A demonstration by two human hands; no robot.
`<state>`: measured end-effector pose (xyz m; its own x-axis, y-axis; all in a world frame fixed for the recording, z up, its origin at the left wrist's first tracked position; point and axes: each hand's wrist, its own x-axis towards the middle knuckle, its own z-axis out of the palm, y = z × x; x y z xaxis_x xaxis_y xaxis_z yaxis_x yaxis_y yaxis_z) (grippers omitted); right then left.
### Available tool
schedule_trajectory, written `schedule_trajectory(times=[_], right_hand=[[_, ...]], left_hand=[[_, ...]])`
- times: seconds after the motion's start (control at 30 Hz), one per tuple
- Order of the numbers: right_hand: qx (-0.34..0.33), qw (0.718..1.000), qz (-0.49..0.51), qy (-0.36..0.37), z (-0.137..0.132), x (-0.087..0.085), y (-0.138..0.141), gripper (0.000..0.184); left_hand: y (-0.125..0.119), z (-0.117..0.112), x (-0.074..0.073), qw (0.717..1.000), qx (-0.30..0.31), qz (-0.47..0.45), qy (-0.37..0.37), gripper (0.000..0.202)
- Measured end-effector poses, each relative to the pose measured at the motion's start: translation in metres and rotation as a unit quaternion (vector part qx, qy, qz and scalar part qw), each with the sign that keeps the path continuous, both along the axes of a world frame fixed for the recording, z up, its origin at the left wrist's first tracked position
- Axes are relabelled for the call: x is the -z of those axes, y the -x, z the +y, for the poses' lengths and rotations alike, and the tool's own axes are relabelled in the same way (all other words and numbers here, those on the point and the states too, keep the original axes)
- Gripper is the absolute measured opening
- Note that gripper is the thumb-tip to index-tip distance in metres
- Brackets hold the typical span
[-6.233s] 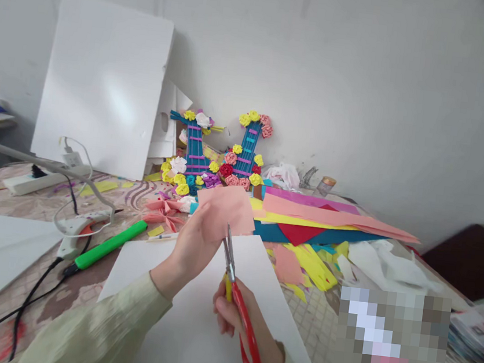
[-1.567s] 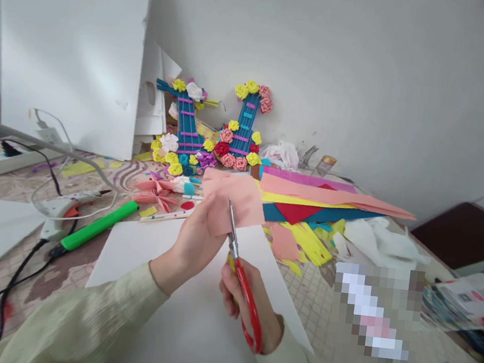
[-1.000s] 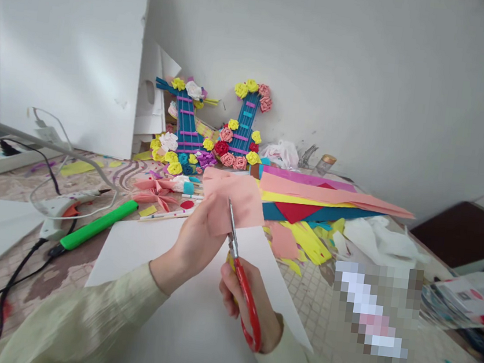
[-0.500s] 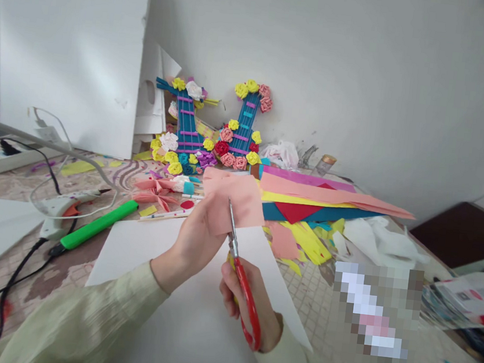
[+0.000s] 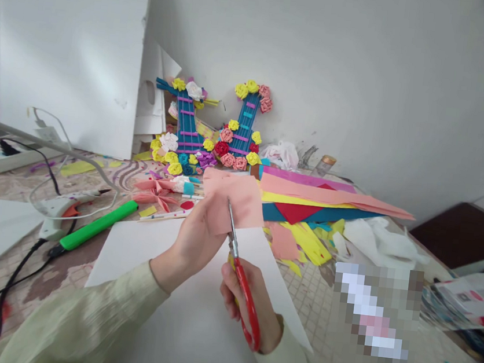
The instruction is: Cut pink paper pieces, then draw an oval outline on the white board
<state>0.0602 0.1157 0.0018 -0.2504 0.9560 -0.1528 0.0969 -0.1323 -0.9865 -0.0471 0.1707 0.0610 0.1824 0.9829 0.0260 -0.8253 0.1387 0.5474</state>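
My left hand grips a square of salmon-pink paper from its left side, its fingers mostly behind the sheet. In my right hand is a pair of scissors with red and yellow handles, my fingers wrapped round the grips. The blades point up and away, lying over the lower middle of the paper. Whether they have cut into it I cannot tell. Both hands are above a white board on the table.
Two blue guitar shapes with paper flowers lean at the wall. Coloured paper sheets and scraps lie right. At left are a glue gun with cables, a green cutter knife and a power strip. A blurred patch hides something at right.
Almost nothing differs. Both hands, the paper and the scissors keep nearly the same position.
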Motion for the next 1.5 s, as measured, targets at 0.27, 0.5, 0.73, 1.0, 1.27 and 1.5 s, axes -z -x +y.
schedule_trajectory(times=[0.27, 0.5, 0.73, 1.0, 1.27, 1.5], right_hand=[[0.005, 1.000, -0.008, 0.010, 0.0004, 0.0014, 0.0000, 0.043], [0.008, 1.000, -0.004, 0.027, 0.0026, 0.0012, 0.0005, 0.044], [0.004, 0.999, 0.002, 0.038, 0.0002, 0.0015, 0.0017, 0.044], [0.003, 1.000, 0.002, 0.026, 0.0005, 0.0023, 0.0012, 0.045], [-0.004, 1.000, -0.003, 0.021, 0.0013, 0.0041, 0.0005, 0.045], [-0.006, 1.000, -0.008, 0.005, 0.0011, 0.0058, -0.0010, 0.045]], left_hand=[[-0.0005, -0.0009, -0.0019, 1.000, -0.009, -0.004, 0.015, 0.030], [-0.0007, -0.0008, -0.0014, 1.000, -0.012, -0.006, 0.019, 0.030], [-0.0002, -0.0009, -0.0002, 1.000, -0.013, 0.009, 0.016, 0.033], [0.0010, 0.0016, 0.0001, 0.999, -0.030, -0.020, 0.037, 0.029], [-0.0008, 0.0058, 0.0046, 0.999, -0.032, 0.005, 0.034, 0.029], [-0.0009, 0.0038, 0.0039, 0.999, -0.025, 0.013, 0.021, 0.028]])
